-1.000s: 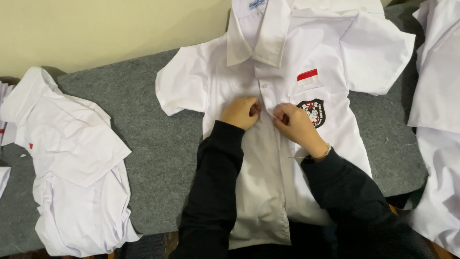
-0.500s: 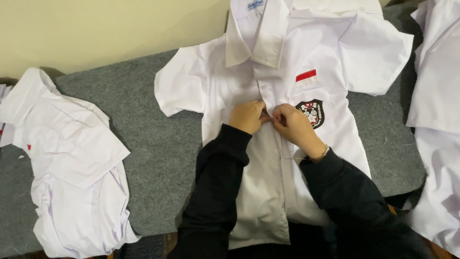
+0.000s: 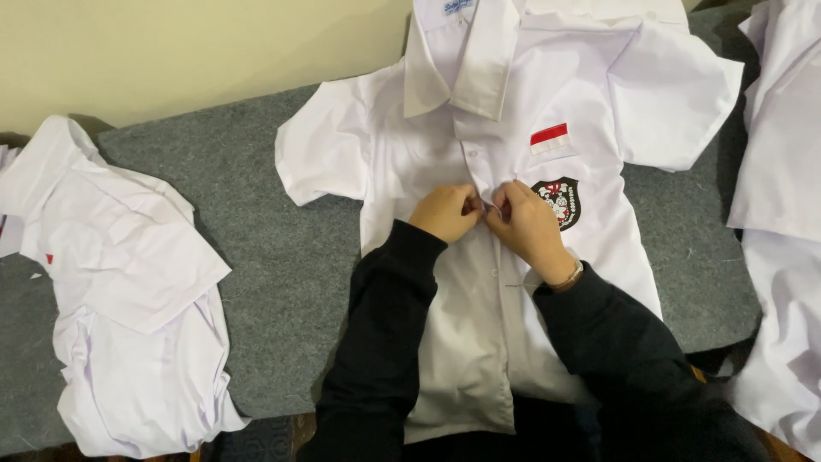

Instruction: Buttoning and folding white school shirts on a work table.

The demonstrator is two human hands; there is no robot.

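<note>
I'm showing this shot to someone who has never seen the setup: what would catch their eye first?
Probably the white short-sleeved shirt spread flat in the middle of the grey felt surface, with a red-and-white patch and a dark crest on its chest. Both hands, left hand and right hand, pinch its button placket. A crumpled white shirt lies at the left.

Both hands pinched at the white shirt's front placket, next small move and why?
Probably push the button through its hole: the left hand and right hand meet, fingertips pinched, on the placket of the white short-sleeved shirt lying flat on the grey felt mat, and the placket below looks unfastened.
</note>
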